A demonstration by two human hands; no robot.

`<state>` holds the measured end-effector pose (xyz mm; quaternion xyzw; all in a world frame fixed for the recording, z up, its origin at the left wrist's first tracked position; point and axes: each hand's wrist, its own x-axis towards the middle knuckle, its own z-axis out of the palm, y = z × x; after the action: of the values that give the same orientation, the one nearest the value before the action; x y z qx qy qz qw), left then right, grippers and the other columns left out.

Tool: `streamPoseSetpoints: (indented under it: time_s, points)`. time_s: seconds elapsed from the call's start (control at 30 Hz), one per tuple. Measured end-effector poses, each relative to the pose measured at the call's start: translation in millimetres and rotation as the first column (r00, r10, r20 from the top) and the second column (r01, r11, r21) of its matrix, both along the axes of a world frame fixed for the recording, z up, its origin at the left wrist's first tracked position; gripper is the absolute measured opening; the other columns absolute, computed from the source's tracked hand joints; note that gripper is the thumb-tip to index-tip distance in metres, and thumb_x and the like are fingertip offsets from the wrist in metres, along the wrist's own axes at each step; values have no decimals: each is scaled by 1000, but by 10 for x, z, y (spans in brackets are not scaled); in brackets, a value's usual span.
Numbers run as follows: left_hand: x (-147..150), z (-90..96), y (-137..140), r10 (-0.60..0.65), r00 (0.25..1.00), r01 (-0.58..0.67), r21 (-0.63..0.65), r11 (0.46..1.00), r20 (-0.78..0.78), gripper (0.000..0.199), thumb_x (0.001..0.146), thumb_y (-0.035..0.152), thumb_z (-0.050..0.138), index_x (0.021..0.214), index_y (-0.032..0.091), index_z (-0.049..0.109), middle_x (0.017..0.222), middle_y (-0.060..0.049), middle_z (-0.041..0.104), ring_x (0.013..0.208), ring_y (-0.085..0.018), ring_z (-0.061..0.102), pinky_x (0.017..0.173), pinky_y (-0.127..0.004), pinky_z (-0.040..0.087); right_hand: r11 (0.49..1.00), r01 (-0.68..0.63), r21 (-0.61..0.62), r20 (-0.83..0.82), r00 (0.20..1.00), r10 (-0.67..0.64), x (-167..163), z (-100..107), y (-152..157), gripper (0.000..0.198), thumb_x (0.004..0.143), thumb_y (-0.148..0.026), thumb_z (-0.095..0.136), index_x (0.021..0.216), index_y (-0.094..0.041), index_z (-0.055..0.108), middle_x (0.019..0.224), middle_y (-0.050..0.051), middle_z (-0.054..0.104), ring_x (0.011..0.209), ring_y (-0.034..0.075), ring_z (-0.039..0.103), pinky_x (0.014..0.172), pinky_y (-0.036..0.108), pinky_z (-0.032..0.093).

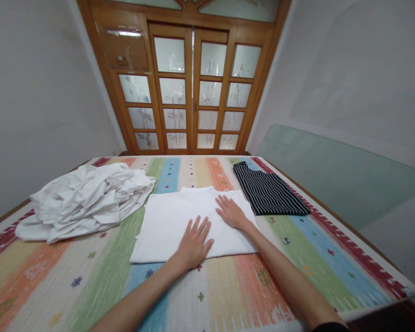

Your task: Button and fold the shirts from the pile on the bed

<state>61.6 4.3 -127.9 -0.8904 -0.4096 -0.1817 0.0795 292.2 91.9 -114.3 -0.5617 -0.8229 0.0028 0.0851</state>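
Observation:
A white folded garment [166,226], perhaps a shirt, lies flat in front of me. My left hand [194,242] rests on its near edge, palm down with the fingers spread. Further up and to the right, my right hand [231,212] lies flat on the same white cloth, fingers stretched out. Neither hand grips anything. Parts of the garment are hidden under both hands.
A crumpled heap of white cloth [90,198] sits on the left. To the right lies a folded black garment with white stripes [266,189]. Everything rests on a colourful striped table cover [103,276]. Wooden glazed doors [192,92] stand behind, with walls at both sides.

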Motion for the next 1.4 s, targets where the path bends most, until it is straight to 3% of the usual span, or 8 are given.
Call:
streamPoseSetpoints:
  time_s: [0.27,0.43,0.63,0.83,0.93,1.1,1.23,1.4]
  points:
    - [-69,18,-82,-22,999,23,20,1000,-31,53,99,45,32,148,26,33,154,-5,35,143,-25,28,115,-47,24,998,51,44,33,998,-52,21,-31,-138,61,99,-51,25,149,-18,35,156,11,28,145,28,22,116,49,20]
    - [-130,59,-73,-66,997,64,-38,997,-45,51,99,45,31,147,29,35,154,-1,36,143,-26,29,114,-47,25,988,115,107,17,993,-117,49,-57,-347,59,99,-48,29,147,-15,39,154,15,33,144,30,26,115,51,21]
    - [-249,127,36,-120,991,111,-133,985,-58,59,96,56,32,149,29,32,157,-3,30,145,-29,24,115,-47,23,975,-124,185,-1,992,126,55,-62,-817,54,99,-42,35,149,-20,35,156,10,30,146,26,19,116,49,25]
    - [-305,102,52,-97,994,89,-153,984,-42,65,94,59,32,151,29,26,158,-5,26,146,-27,20,117,-48,20,969,-244,23,-62,968,245,-51,114,-1428,65,96,-50,40,153,-27,21,160,5,18,148,28,10,118,53,17]
    - [-265,48,-28,-43,999,40,-93,995,-32,63,95,56,32,151,27,26,158,-6,28,145,-27,21,116,-50,21,951,-295,-97,-126,951,282,-21,223,-1521,64,95,-50,42,153,-32,20,160,2,17,148,28,9,119,53,13]
    - [-25,-40,-251,82,997,-83,-46,996,-13,62,98,47,29,149,12,30,154,-16,33,145,-30,23,115,-52,22,934,-294,-200,-167,950,264,40,219,-1088,52,101,-45,25,151,-28,31,158,6,23,147,26,13,118,52,14]
    - [147,-46,-435,85,996,-85,-61,994,-3,63,98,44,27,148,5,30,154,-19,31,146,-29,19,117,-49,22,967,-214,-139,-91,975,203,-153,127,-441,57,101,-48,21,151,-22,31,158,9,23,147,28,11,117,53,16]
    - [104,27,-499,33,999,-35,-119,992,-15,58,99,37,25,148,6,29,155,-15,29,146,-24,19,118,-42,22,989,-136,-64,-19,991,135,-547,132,322,59,100,-46,29,148,-12,37,157,16,24,146,32,14,117,52,15]
